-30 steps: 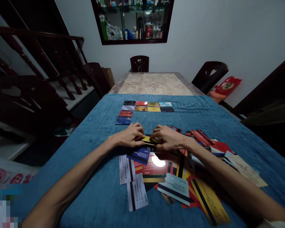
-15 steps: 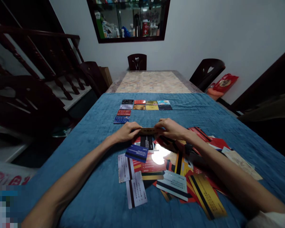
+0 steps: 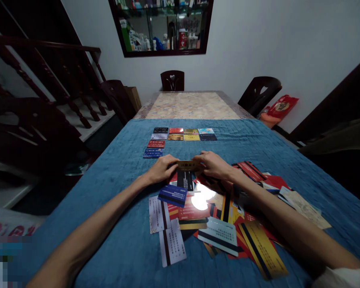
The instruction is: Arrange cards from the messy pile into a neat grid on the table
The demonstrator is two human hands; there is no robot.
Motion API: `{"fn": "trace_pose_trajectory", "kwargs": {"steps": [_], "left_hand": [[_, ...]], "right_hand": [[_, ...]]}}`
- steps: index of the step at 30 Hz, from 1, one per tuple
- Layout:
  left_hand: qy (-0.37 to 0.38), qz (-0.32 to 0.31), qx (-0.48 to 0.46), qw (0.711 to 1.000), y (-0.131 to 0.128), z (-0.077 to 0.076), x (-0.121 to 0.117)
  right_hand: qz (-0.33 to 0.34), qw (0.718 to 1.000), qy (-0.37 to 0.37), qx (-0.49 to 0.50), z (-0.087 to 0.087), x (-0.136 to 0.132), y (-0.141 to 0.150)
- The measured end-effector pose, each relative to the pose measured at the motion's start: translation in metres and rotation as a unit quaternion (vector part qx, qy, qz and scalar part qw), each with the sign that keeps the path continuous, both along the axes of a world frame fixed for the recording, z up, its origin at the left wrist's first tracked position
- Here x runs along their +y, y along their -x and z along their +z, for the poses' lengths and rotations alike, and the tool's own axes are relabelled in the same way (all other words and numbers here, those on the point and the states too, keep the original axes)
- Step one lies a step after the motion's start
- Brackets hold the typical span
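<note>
A gold-brown card [image 3: 186, 165] with dark lettering is held by its two ends, tilted up above the far side of a loose card pile. My left hand [image 3: 163, 168] pinches its left end. The right end is pinched by my right hand [image 3: 213, 165]. Under and nearer than the hands lies the pile: a blue card [image 3: 172, 195], a black card [image 3: 184, 180], a pale silver card [image 3: 218, 235], a gold card [image 3: 262, 249] and several red ones. Beyond the hands, cards lie in neat rows, with a red card [image 3: 156, 144] and a blue patterned card [image 3: 153, 153] at the left.
A blue cloth [image 3: 114, 240] covers the near part of the table; patterned cover [image 3: 195, 104] shows beyond it. Dark chairs [image 3: 172, 81] stand around. A stair railing [image 3: 48, 44] is at the left, a red bag [image 3: 283, 107] at the right.
The card between my hands has tipped so that more of its lettered face shows. Both hands keep their hold nearly in place. The view has shifted slightly.
</note>
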State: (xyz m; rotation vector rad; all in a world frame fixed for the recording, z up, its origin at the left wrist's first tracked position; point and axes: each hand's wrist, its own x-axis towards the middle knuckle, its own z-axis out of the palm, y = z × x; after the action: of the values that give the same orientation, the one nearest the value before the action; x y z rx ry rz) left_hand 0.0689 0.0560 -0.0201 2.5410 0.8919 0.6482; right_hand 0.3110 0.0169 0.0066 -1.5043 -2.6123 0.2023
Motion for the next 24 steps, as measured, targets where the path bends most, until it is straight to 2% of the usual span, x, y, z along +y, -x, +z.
{"fn": "trace_pose_trajectory", "kwargs": {"steps": [10,19,24], "left_hand": [[-0.006,0.034,-0.041,0.999,-0.005,-0.007,-0.001],[-0.009,0.079,-0.046,0.996,-0.004,-0.007,0.001],[-0.008,0.083,-0.056,0.995,-0.004,-0.005,0.001]], "right_hand": [[-0.004,0.999,-0.035,-0.036,-0.006,0.0,0.002],[-0.022,0.992,-0.116,-0.042,-0.006,-0.006,0.012],[-0.019,0.988,-0.149,-0.043,-0.009,-0.007,0.014]]}}
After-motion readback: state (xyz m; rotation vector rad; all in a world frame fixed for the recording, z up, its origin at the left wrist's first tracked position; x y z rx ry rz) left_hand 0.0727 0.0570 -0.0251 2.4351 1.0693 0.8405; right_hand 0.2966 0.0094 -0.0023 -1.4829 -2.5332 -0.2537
